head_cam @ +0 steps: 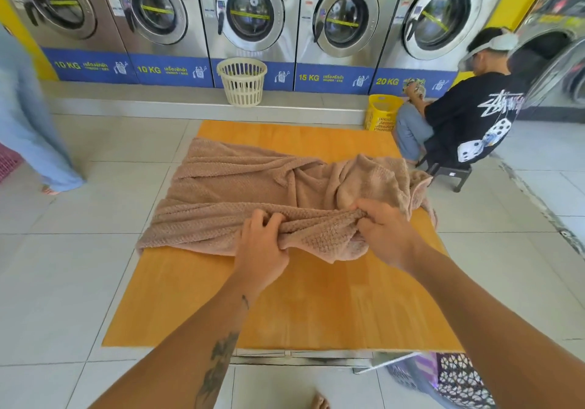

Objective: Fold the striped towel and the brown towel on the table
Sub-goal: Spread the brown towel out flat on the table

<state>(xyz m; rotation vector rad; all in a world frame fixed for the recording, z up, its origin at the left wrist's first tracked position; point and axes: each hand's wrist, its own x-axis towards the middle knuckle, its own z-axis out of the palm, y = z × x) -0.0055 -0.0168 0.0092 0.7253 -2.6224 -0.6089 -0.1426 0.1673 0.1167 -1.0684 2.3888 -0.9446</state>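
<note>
1. The brown towel lies rumpled across the middle of the wooden table, with its left edge hanging past the table's side and its right end bunched up.
2. The left hand, at frame centre, grips a gathered fold along the towel's near edge.
3. The right hand, just to its right, pinches the same fold; the hands are near each other but apart.
4. A cream basket stands by the washers at upper centre.
5. A seated person is at the right, beside a yellow basket.
</note>
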